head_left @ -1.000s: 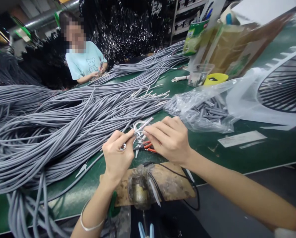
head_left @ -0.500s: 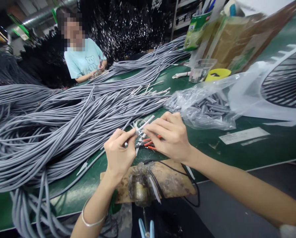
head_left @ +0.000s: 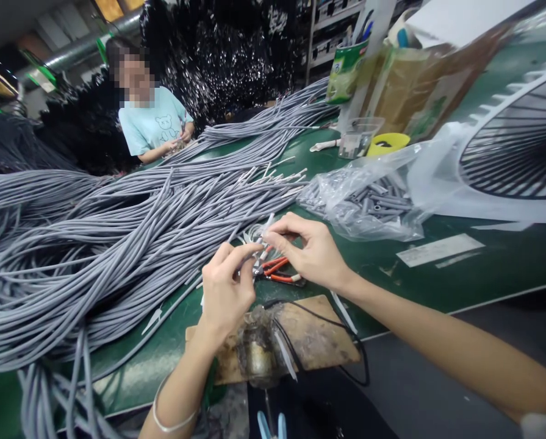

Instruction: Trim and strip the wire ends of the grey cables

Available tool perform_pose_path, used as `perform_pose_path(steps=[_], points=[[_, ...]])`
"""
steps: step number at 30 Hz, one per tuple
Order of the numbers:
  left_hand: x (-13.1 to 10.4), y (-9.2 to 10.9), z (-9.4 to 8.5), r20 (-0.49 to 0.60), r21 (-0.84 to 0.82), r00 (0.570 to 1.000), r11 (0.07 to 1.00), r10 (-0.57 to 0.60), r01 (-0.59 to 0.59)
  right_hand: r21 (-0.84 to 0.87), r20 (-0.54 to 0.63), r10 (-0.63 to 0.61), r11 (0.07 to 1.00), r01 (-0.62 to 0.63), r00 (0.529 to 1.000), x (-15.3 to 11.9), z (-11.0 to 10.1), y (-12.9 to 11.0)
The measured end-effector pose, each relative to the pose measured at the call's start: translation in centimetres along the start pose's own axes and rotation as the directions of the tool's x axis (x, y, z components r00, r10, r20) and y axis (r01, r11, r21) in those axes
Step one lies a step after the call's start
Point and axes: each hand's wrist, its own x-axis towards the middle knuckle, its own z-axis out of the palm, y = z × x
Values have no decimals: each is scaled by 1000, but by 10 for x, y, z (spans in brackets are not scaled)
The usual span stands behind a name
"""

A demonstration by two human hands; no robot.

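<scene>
My left hand (head_left: 229,289) is closed in a pinch, thumb against the index finger; what lies between them is too small to make out. Close beside it, my right hand (head_left: 307,250) pinches a thin white strip (head_left: 269,221) whose tip sticks up past the fingers. Below the fingertips, orange-handled pliers (head_left: 279,268) lie on the green table, their jaws pointing left. Some clear and white scraps are just behind the hands, partly hidden by them. Grey cables (head_left: 163,225) with white ends spread beside my left hand.
A plastic bag (head_left: 368,207) of short grey tubes lies at right, near a white fan (head_left: 451,177). A yellow tub (head_left: 388,144) and a green can (head_left: 346,73) stand behind. A soldering-pot-like metal cylinder (head_left: 258,353) sits on a wooden board (head_left: 318,335). Across the table sits a person (head_left: 158,119).
My hands have moved slightly apart, and the right fingers have tilted up. More of the pliers shows beneath them. The view has shifted a little.
</scene>
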Motion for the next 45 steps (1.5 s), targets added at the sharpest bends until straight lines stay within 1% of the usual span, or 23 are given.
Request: perform_pose_path(steps=[2,4,7,8,9,10,12,13,14,16,18,20,23,25,27,29,31,34,36,38,42,44,45], points=[[1,-2,-1,74,19,997,1000,21,-22,64,-7,73,995,-73,997,2,-1,2],[1,-3,-1,103,-25,995,1000,-1,4,165,-83,167,974,-152,982,5,-4,6],[2,-5,0,99,-241,993,966,-71,93,360,-261,300,912,-196,917,12,-9,13],[3,-5,0,113,-340,988,930,-109,142,415,-278,341,886,-207,898,14,-10,14],[3,-5,1,137,-436,979,878,-154,199,458,-252,376,858,-233,892,15,-11,14],[3,-4,1,165,-520,966,815,-199,256,486,-183,402,830,-273,897,16,-11,13],[4,-2,1,211,-634,940,695,-267,339,513,9,417,778,-362,909,15,-8,8],[5,-1,1,222,-668,933,652,-285,358,518,114,404,755,-401,908,13,-6,5],[5,0,1,227,-692,930,624,-290,364,519,209,383,737,-434,900,12,-4,2],[6,1,1,237,-717,927,592,-290,368,514,326,343,718,-470,881,9,0,-2],[6,0,1,245,-721,920,577,-305,383,507,351,327,721,-472,877,8,2,-3],[7,0,1,245,-718,909,568,-336,403,495,302,328,748,-441,895,7,3,-1],[9,0,2,270,-697,878,548,-396,462,464,211,321,798,-384,923,7,3,0],[10,0,4,295,-677,852,534,-433,506,449,190,310,816,-363,932,6,5,1],[11,-1,7,281,-676,837,523,-469,519,439,185,307,824,-358,934,4,7,0],[11,-5,10,198,-702,841,526,-504,481,418,169,310,837,-353,936,2,9,0],[11,-10,14,83,-727,842,546,-533,417,387,153,306,856,-342,939,0,10,0],[9,-16,15,-42,-700,828,608,-559,375,357,152,292,875,-328,944,-1,12,0],[9,-16,14,-92,-639,829,671,-552,376,348,153,295,877,-331,943,-1,12,-1],[9,-15,12,-134,-574,841,733,-524,365,339,150,301,879,-335,942,0,11,-1],[9,-11,9,-176,-520,860,787,-479,332,307,143,289,896,-320,947,1,10,0],[8,-9,10,-193,-514,862,797,-468,317,273,81,254,924,-267,964,-2,11,0],[8,-9,10,-205,-511,860,801,-467,313,237,-4,219,948,-212,976,-4,12,0]])
